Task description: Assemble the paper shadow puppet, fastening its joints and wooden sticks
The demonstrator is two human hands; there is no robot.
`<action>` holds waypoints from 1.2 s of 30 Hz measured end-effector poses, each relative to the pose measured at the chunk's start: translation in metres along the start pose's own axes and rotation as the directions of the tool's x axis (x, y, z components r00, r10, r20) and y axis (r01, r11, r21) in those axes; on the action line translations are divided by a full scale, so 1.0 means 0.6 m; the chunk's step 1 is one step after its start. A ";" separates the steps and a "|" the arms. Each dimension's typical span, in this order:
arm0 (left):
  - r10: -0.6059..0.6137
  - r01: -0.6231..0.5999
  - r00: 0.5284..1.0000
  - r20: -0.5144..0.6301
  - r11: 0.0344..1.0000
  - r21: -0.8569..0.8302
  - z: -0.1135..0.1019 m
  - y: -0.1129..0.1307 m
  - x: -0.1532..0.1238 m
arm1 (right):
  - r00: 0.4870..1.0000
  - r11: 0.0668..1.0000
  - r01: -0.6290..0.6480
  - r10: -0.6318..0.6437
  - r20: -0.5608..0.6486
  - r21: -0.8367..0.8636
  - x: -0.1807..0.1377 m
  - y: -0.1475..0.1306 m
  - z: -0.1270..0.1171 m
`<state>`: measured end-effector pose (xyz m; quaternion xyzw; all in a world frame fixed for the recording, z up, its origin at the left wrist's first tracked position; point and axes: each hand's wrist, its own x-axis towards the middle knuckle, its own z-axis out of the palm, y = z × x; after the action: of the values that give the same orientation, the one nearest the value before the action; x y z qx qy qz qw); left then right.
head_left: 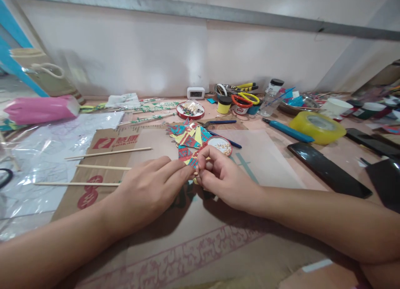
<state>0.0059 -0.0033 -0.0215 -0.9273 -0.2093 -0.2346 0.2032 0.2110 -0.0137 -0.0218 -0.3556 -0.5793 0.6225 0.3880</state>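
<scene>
A painted cut-out figure (188,149) in turquoise, red and yellow, made of several joined pieces, lies on the translucent sheet ahead of my hands. My left hand (156,184) lies palm down with its fingers pressed together, and its fingertips hold the figure's near end. Against those fingertips, my right hand (220,174) is closed in a pinch. Whatever small thing it pinches is too small to make out. Just beyond the right hand is a round lid (220,146) with small gold-coloured bits in it. Both hands hide the nearest part of the figure.
Three wooden sticks (103,167) lie on cardboard to the left. Pliers (218,122), a lid of mixed beads (190,109) and a small digital clock (196,92) are behind. On the right are a blue cutter (287,129), yellow tape roll (317,126) and black phone (328,168).
</scene>
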 end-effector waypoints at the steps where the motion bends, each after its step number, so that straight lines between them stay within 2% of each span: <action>1: -0.029 0.029 1.000 -0.009 0.999 -0.023 0.003 -0.001 0.000 | 1.000 1.000 0.017 -0.017 -0.002 -0.009 -0.001 0.000 0.000; 5: -0.160 0.153 0.986 -0.056 0.982 -0.106 0.011 -0.002 0.007 | 0.998 0.998 0.062 -0.062 -0.007 -0.025 -0.002 0.002 -0.001; 8: -0.204 0.192 0.977 -0.068 0.970 -0.150 0.010 0.001 0.011 | 0.998 0.997 0.064 -0.064 -0.006 -0.038 -0.002 0.004 -0.002; 16: -0.158 0.148 0.985 -0.066 0.980 -0.135 0.010 0.005 0.004 | 0.997 0.992 0.073 -0.071 0.017 -0.104 -0.001 0.007 -0.002; 21: -0.137 0.130 0.990 -0.037 0.980 -0.148 0.007 0.004 0.005 | 0.995 0.998 0.057 -0.055 0.078 -0.020 -0.003 0.002 -0.003; 28: -0.141 0.132 0.989 -0.044 0.976 -0.173 0.007 0.003 0.005 | 0.998 0.998 0.032 -0.029 0.063 -0.048 -0.003 0.002 -0.005; 36: -0.153 0.140 0.986 -0.061 0.974 -0.178 0.007 0.005 0.007 | 0.996 1.000 0.020 -0.020 0.090 0.010 -0.005 0.006 -0.004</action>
<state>0.0121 -0.0027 -0.0235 -0.9140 -0.2482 -0.3007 0.1118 0.2140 -0.0153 -0.0258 -0.3196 -0.5970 0.6365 0.3692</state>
